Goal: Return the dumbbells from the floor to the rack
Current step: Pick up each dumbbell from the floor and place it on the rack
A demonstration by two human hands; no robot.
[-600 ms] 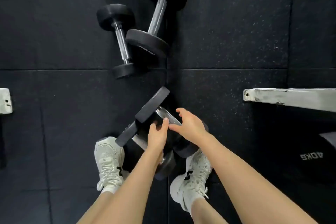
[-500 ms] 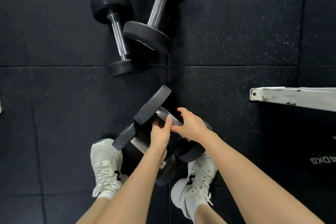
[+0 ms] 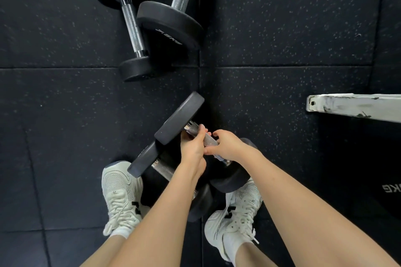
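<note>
Step in hand: taking hold of the first dumbbell for the lift. Both your hands are on one knurled handle. Your left hand [image 3: 193, 147] is wrapped over the handle near the upper plate, grip clamped on the bar. Your right hand [image 3: 227, 146] closes on the same handle just beside it, fingers curled round the steel. The two hands touch at the thumbs.

Location of work piece: the near dumbbell [image 3: 180, 119] lies slantwise on the floor between your shoes. Its upper plate is tilted up and away from you; its lower plate sits against your right shoe [image 3: 238, 212]. A second dumbbell [image 3: 143, 158] lies just beside it on the left, parallel, partly under your left forearm, its plate close to your left shoe [image 3: 121, 193]. Whether the two touch cannot be told. Two more dumbbells lie farther out: a small dumbbell [image 3: 132, 26] and a larger dumbbell [image 3: 171, 21] whose plate overlaps it.

Judgement: none of the four is racked yet, so the task is at its start. Next move calls for a straight two-handed lift, keeping the bar level so the plate does not swing into your feet.

Edges and room: open floor [image 3: 293, 28] to the upper right is clear for stepping. The white rack rail [image 3: 355, 106] juts in from the right with a bare end; carry round it. Toes are the nearest hazard if the hold slips.
</note>
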